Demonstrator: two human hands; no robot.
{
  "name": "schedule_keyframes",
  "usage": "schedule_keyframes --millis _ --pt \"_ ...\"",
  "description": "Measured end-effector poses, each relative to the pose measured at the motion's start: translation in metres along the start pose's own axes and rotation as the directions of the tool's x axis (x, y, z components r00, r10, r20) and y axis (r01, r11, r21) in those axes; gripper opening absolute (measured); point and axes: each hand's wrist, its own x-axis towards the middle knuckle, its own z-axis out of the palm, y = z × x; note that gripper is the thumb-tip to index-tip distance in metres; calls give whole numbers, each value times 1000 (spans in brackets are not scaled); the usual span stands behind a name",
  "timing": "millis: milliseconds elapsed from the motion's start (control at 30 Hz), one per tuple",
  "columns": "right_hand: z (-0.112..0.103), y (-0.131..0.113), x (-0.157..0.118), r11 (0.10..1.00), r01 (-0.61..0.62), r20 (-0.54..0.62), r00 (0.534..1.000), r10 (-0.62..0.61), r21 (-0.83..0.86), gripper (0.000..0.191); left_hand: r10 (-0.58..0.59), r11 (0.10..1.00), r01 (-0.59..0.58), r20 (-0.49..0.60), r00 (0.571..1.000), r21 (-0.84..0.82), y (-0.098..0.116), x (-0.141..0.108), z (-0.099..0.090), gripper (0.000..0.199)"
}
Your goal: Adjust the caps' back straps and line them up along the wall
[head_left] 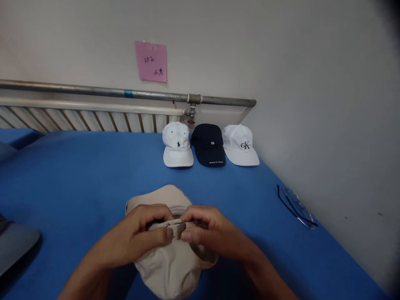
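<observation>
A beige baseball cap (170,266) is held low in the middle of the view, its brim (165,196) pointing away from me and its crown toward me. My left hand (140,233) pinches the back strap near a small metal buckle (168,225). On the other side, my right hand (211,231) grips the same strap between thumb and fingers. Both thumbs lie close together on top of the strap. The cap's inside is mostly hidden by the fingers.
On the blue surface (93,175) a white cap (176,143), a navy cap (208,143) and another white cap (239,143) stand in a row. Glasses (296,206) lie near the right wall. A grey-blue cap brim (18,246) shows at left. Behind are a radiator (103,121) and pipe (93,90).
</observation>
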Motion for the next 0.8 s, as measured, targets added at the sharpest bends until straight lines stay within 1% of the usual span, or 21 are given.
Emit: schedule_keyframes --millis 33,100,200,267,433,567,800 --pt "0 0 0 998 40 18 999 -40 -39 7 7 1000 -7 3 1000 -12 -1 0 0 20" --pt "0 0 0 989 120 48 992 -116 -90 9 29 999 -28 13 999 -32 0 0 1 20" --pt "1 2 0 975 201 74 978 -195 -91 16 64 997 -63 24 998 -39 2 0 1 21" --pt "2 4 1 970 228 77 972 -222 -86 19 74 997 -74 25 997 -28 4 1 0 21" --pt "2 7 2 978 185 54 982 -181 -93 23 59 998 -59 24 998 2 7 0 0 20" --pt "4 7 2 977 184 47 983 -180 -104 25 89 994 -89 -3 996 57 10 0 1 21" --pt "9 6 1 978 203 68 977 -200 -53 26 120 993 -120 28 992 6 10 0 1 19"
